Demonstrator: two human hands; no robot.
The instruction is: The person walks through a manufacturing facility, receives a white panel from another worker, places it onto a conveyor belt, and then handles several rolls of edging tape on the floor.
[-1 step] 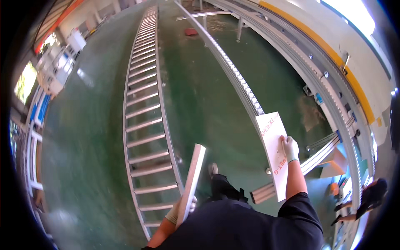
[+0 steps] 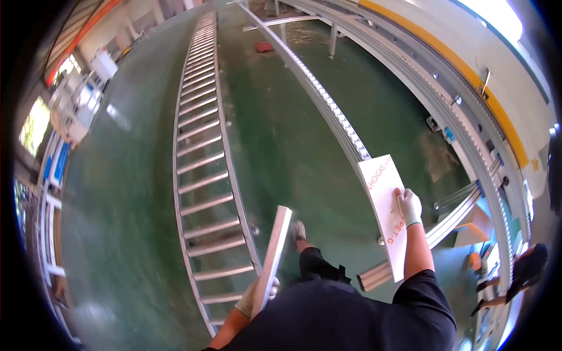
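Near the lower edge of the view, low and left of centre, the left hand [image 2: 254, 295], gloved, was closed around the bottom part of a long pale bar [image 2: 276, 245], which stood tilted, its upper end leaning right. To the right, the gloved right hand [image 2: 412, 207] gripped a flat white board [image 2: 380, 190] with red lettering at its right-hand edge, bare thumb on the printed face; the other fingers were partly hidden. The board covered the near end of a narrow roller track [image 2: 319, 88]; whether the two touched could not be told. Left of the bar, a ladder-like metal frame [image 2: 206, 205] ran away across a green floor [image 2: 126, 205]. One shoe [image 2: 300, 229] showed between bar and board. Well apart, at the far right, a co-worker in dark clothes [image 2: 530, 266] bent forward beside machinery.
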